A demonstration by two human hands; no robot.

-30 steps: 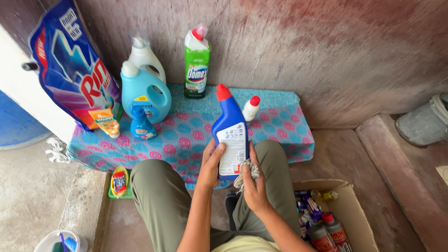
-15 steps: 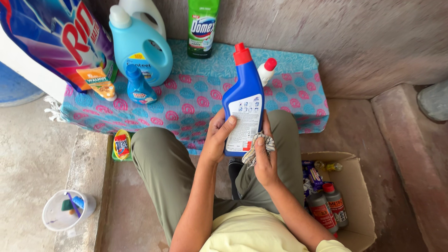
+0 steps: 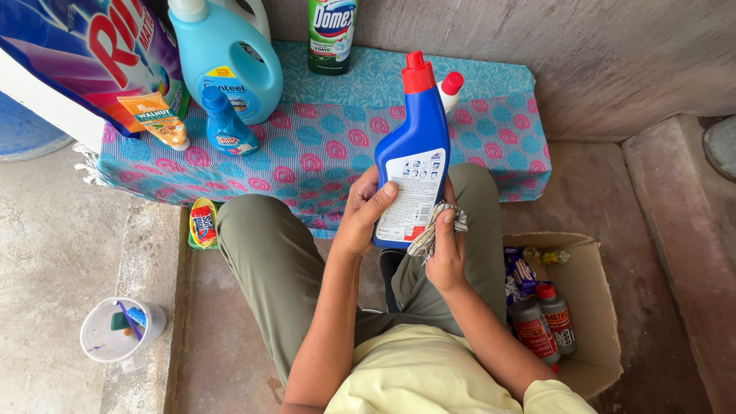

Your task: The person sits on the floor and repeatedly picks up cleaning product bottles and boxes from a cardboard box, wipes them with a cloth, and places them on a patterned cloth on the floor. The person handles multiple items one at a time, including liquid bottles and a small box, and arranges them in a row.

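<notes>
Left hand (image 3: 366,218) clasps blue bottle (image 3: 415,161) upright over lap | right hand (image 3: 446,253) pinches rag (image 3: 437,224) against bottle's side | wiping apparently midway | cloth-covered ledge (image 3: 491,138) holds other cleaners | cardboard box (image 3: 594,307) holds remaining bottles

1. A mottled reddish-grey plaster wall (image 3: 613,54) runs across the top of the frame.
2. A bare concrete floor (image 3: 54,245) fills the lower left.
3. A raised concrete ledge (image 3: 675,222) stands at right.
4. Soft, even daylight falls throughout.
</notes>
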